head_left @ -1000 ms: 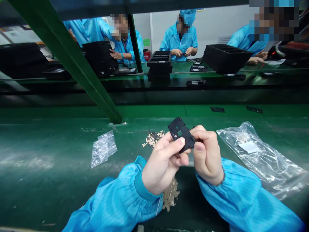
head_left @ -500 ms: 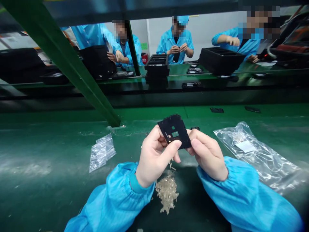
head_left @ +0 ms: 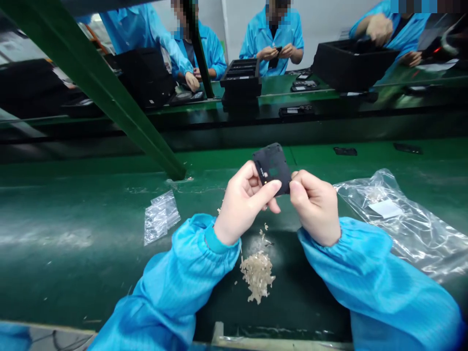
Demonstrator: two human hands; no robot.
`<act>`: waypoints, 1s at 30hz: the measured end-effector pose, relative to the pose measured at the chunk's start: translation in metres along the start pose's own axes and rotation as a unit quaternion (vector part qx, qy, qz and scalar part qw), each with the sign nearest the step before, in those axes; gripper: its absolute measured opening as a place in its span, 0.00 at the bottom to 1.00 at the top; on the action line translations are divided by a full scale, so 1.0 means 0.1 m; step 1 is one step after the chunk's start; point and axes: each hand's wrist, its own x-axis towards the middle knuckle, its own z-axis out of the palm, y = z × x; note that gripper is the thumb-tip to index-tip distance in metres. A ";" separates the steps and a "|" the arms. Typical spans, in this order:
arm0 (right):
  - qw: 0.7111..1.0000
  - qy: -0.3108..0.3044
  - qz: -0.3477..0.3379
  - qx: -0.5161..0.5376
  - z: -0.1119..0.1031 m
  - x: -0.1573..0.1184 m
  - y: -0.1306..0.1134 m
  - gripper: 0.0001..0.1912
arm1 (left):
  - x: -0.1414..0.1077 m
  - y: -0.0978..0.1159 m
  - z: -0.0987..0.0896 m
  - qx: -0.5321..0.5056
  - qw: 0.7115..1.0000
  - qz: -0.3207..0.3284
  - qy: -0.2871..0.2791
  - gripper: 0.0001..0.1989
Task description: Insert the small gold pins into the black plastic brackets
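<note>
Both hands pinch a small black plate (head_left: 272,165) above the green bench (head_left: 73,229): the left hand (head_left: 243,204) grips its lower left edge, the right hand (head_left: 316,207) its lower right corner. A heap of pale scraps (head_left: 258,275) lies at six o'clock below it, a clear bag (head_left: 405,224) at three o'clock.

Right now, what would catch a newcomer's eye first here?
Centre frame, the left hand and right hand pinch a small black plate between them above the green bench. Below lies a heap of pale scraps; to the right, a crumpled clear bag.
</note>
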 end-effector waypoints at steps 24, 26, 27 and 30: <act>0.873 -0.385 -0.082 -0.289 0.72 -0.26 0.75 0.03 | 1.60 -0.88 -1.17 0.617 0.780 -0.106 0.011 0.10; 0.875 -0.376 -0.084 -0.293 0.70 -0.24 0.76 0.03 | 1.47 -0.76 -1.12 0.603 0.792 -0.092 -0.027 0.10; 0.877 -0.368 -0.084 -0.295 0.67 -0.23 0.76 0.04 | 1.37 -0.70 -1.07 0.591 0.801 -0.083 -0.055 0.10; 0.885 -0.342 -0.094 -0.302 0.56 -0.15 0.74 0.05 | 1.01 -0.52 -0.91 0.539 0.823 -0.064 -0.168 0.10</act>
